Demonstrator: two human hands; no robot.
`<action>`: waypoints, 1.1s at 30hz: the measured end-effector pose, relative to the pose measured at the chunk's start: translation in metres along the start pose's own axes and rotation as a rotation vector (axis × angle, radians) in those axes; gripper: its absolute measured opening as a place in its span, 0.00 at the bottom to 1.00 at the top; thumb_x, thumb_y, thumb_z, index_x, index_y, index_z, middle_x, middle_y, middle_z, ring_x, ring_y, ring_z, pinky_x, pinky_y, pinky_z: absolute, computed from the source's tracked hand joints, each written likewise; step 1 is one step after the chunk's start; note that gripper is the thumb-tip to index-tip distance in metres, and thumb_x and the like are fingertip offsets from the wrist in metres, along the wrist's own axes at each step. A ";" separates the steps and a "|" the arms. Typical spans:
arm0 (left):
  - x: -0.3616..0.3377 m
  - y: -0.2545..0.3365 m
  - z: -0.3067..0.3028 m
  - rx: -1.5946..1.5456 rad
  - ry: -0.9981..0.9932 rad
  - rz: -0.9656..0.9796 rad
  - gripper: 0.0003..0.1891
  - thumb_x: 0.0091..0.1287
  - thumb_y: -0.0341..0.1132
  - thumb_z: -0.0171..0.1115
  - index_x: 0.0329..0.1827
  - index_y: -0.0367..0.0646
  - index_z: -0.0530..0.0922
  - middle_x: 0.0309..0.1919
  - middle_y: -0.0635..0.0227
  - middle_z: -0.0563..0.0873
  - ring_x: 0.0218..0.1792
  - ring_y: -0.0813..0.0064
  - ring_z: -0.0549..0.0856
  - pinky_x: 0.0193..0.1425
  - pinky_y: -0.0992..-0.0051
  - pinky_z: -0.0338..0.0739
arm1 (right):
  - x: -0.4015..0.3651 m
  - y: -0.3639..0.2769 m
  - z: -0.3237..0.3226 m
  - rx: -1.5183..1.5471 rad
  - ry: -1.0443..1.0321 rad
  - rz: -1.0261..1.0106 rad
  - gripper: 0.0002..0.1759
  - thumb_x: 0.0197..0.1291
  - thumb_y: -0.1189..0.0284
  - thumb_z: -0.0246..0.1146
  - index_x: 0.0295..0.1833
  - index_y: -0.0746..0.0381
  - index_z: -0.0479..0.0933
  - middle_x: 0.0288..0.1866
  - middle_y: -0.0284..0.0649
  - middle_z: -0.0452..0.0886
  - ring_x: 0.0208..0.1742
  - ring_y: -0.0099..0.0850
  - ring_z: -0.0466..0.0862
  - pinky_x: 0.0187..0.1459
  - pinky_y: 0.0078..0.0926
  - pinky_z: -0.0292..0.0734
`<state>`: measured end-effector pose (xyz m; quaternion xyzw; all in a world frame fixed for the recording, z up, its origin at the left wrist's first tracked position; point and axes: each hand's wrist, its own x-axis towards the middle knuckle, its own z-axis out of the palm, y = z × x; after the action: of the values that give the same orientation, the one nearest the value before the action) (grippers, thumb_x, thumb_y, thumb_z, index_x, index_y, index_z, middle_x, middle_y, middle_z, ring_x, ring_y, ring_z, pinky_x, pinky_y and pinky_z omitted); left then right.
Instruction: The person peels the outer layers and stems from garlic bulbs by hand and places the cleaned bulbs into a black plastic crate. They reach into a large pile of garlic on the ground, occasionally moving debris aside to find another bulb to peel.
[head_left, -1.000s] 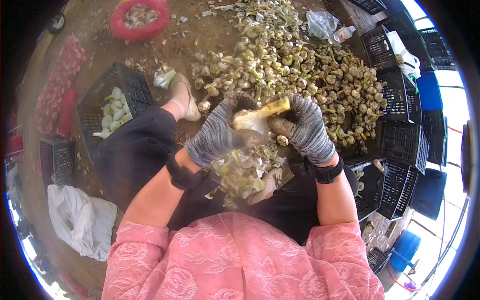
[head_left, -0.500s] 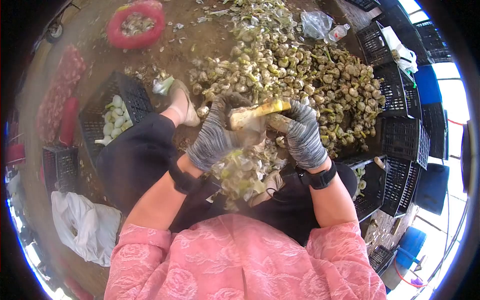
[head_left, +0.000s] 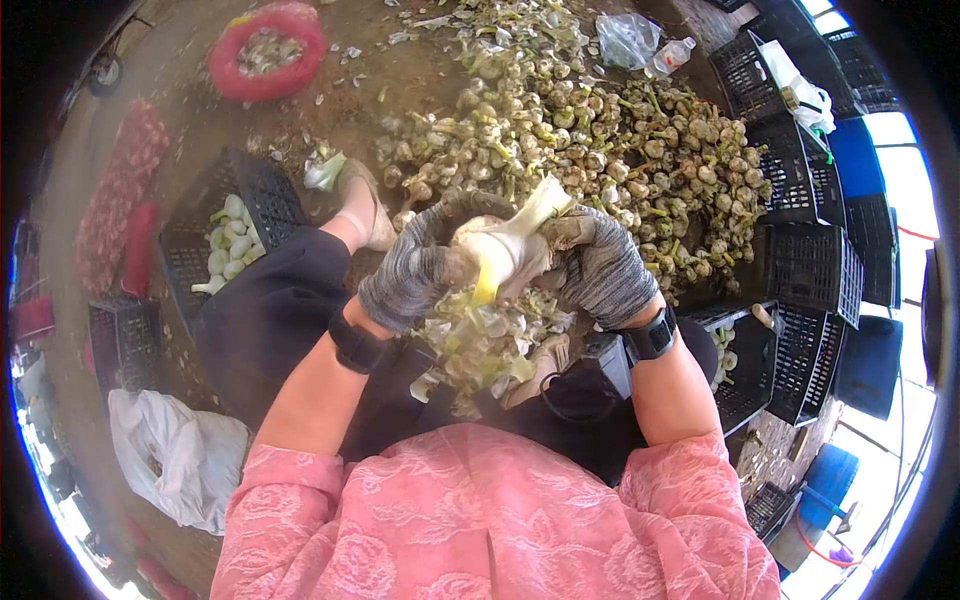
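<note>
Between my two gloved hands is a garlic bulb (head_left: 485, 245) with a pale green stalk pointing up and to the right. My left hand (head_left: 425, 260) is closed round the bulb's left side. On the right, my right hand (head_left: 600, 262) pinches loose outer skin at the stalk side; its fingertips are partly hidden. A yellowish strip of skin hangs down from the bulb. Below my hands lies a heap of peeled garlic skins (head_left: 480, 345) between my legs. A big pile of unpeeled garlic (head_left: 590, 150) spreads over the ground just beyond my hands.
At left, a black crate (head_left: 190, 255) holds clean white bulbs (head_left: 232, 240); another crate (head_left: 745, 385) stands by my right knee. Stacked black crates (head_left: 810, 270) line the right side. A red mesh bag (head_left: 268, 85), a white sack (head_left: 175, 450) and a plastic bottle (head_left: 672, 57) lie around.
The stalk has tilted from nearly level to pointing up, and a yellow strip of skin now hangs below the bulb. My right hand has moved slightly down.
</note>
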<state>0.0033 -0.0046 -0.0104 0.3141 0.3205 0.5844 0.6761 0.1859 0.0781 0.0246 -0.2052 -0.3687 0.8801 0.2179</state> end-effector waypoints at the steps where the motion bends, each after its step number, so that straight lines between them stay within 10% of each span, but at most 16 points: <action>1: 0.000 0.001 0.000 0.001 -0.002 0.000 0.42 0.40 0.51 0.73 0.56 0.38 0.67 0.48 0.65 0.76 0.46 0.75 0.76 0.52 0.76 0.70 | -0.001 0.001 0.000 -0.001 0.000 -0.002 0.16 0.45 0.83 0.63 0.43 0.64 0.73 0.42 0.37 0.76 0.42 0.24 0.77 0.36 0.21 0.77; 4: 0.001 0.003 -0.004 0.024 -0.084 -0.025 0.45 0.39 0.54 0.72 0.58 0.37 0.66 0.50 0.65 0.75 0.48 0.76 0.75 0.53 0.77 0.69 | 0.001 0.006 -0.007 -0.255 0.103 -0.101 0.11 0.53 0.76 0.55 0.44 0.63 0.73 0.41 0.38 0.76 0.40 0.26 0.77 0.32 0.22 0.76; 7: 0.000 -0.002 -0.004 -0.012 -0.070 -0.018 0.45 0.40 0.54 0.72 0.59 0.37 0.64 0.51 0.65 0.75 0.49 0.76 0.74 0.55 0.77 0.68 | 0.008 0.009 -0.026 0.476 0.038 0.244 0.11 0.57 0.71 0.49 0.43 0.63 0.72 0.39 0.39 0.76 0.38 0.26 0.76 0.30 0.19 0.73; 10: 0.000 -0.004 -0.005 -0.175 -0.152 0.015 0.35 0.48 0.41 0.70 0.58 0.39 0.65 0.48 0.62 0.77 0.49 0.70 0.76 0.55 0.73 0.70 | 0.004 0.004 -0.043 -0.761 0.357 -0.148 0.11 0.57 0.74 0.48 0.43 0.65 0.70 0.38 0.40 0.76 0.33 0.27 0.76 0.28 0.17 0.71; 15: -0.003 0.004 -0.004 -0.223 -0.185 0.013 0.34 0.47 0.43 0.70 0.56 0.40 0.67 0.48 0.61 0.76 0.49 0.69 0.76 0.55 0.72 0.70 | 0.008 0.014 -0.048 -0.785 0.368 -0.331 0.08 0.54 0.78 0.51 0.41 0.67 0.70 0.35 0.40 0.76 0.30 0.28 0.76 0.31 0.22 0.74; 17: -0.004 0.006 -0.002 -0.272 -0.206 0.037 0.34 0.47 0.44 0.70 0.56 0.40 0.67 0.49 0.61 0.76 0.50 0.69 0.76 0.55 0.71 0.70 | 0.014 0.017 -0.062 -0.208 0.426 -0.351 0.09 0.54 0.77 0.52 0.42 0.67 0.70 0.37 0.43 0.76 0.35 0.30 0.78 0.35 0.25 0.76; 18: -0.007 0.008 0.000 -0.299 -0.184 0.016 0.36 0.45 0.45 0.71 0.56 0.38 0.67 0.50 0.59 0.76 0.50 0.67 0.76 0.55 0.68 0.70 | 0.011 -0.007 -0.052 0.574 0.300 -0.127 0.10 0.55 0.75 0.51 0.43 0.66 0.70 0.39 0.44 0.76 0.38 0.29 0.78 0.36 0.25 0.76; 21: -0.008 0.011 -0.002 -0.278 -0.010 0.102 0.37 0.43 0.41 0.73 0.56 0.36 0.67 0.52 0.58 0.75 0.53 0.64 0.75 0.55 0.65 0.71 | 0.014 -0.021 -0.037 0.115 0.363 -0.164 0.12 0.54 0.74 0.54 0.44 0.67 0.71 0.37 0.39 0.78 0.38 0.30 0.78 0.39 0.23 0.76; 24: 0.002 0.012 -0.016 0.161 0.107 0.227 0.36 0.46 0.43 0.71 0.57 0.37 0.67 0.51 0.61 0.75 0.51 0.69 0.76 0.54 0.70 0.72 | 0.010 -0.002 -0.027 -1.187 -0.247 0.027 0.27 0.48 0.71 0.64 0.56 0.62 0.68 0.32 0.40 0.79 0.35 0.31 0.79 0.40 0.28 0.74; 28: 0.001 0.008 -0.007 0.316 0.247 0.265 0.33 0.50 0.40 0.69 0.56 0.36 0.66 0.49 0.64 0.76 0.49 0.72 0.76 0.54 0.75 0.72 | 0.006 0.010 -0.006 -1.469 -0.172 0.151 0.30 0.43 0.66 0.68 0.54 0.61 0.69 0.27 0.44 0.79 0.30 0.36 0.80 0.35 0.29 0.75; 33: 0.002 0.008 -0.002 0.453 0.249 0.202 0.31 0.50 0.33 0.68 0.58 0.37 0.65 0.50 0.64 0.75 0.50 0.73 0.75 0.55 0.75 0.70 | 0.009 0.006 0.002 -1.523 0.133 -0.177 0.34 0.40 0.56 0.70 0.54 0.60 0.70 0.20 0.40 0.76 0.21 0.33 0.77 0.27 0.27 0.73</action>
<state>-0.0028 -0.0019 -0.0054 0.4133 0.4909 0.5962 0.4824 0.1761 0.0781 0.0198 -0.3209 -0.8741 0.3484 0.1079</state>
